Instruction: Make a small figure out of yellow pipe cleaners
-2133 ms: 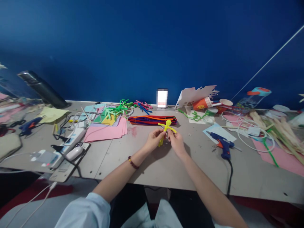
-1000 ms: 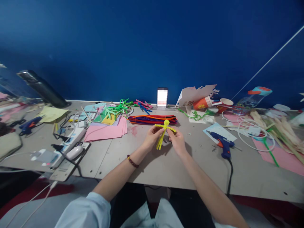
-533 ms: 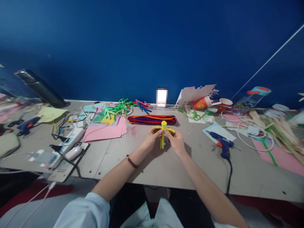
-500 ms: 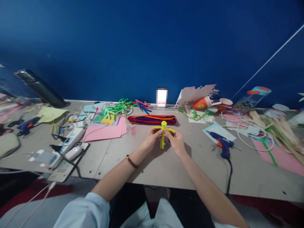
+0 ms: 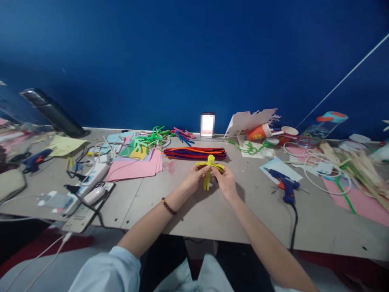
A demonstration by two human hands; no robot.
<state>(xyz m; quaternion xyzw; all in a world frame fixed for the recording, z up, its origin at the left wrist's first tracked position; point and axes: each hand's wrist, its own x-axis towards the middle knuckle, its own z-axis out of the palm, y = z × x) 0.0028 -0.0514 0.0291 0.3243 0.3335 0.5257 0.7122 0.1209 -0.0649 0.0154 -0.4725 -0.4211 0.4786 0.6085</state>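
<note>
A yellow pipe-cleaner figure (image 5: 210,158) is held upright just above the table, in front of a bundle of pipe cleaners (image 5: 194,153) in red, orange and purple. It has a round head, two arms spread sideways and legs hanging down. My left hand (image 5: 195,177), with a beaded bracelet at its wrist, pinches the figure's left side near the middle. From the other side my right hand (image 5: 224,178) pinches it too, thumb close to the left thumb. Fingers cover part of the figure's arms and middle.
A blue glue gun (image 5: 284,183) lies to the right on light-blue paper. Pink paper (image 5: 136,168), green pipe cleaners (image 5: 148,140), a power strip (image 5: 88,186) and a mouse (image 5: 94,196) are at left. A lit phone (image 5: 207,125) leans on the wall; paper cups (image 5: 259,132) lie back right.
The yellow figure's legs have tilted slightly to the left between my fingers. Both hands keep their grip and have hardly moved.
</note>
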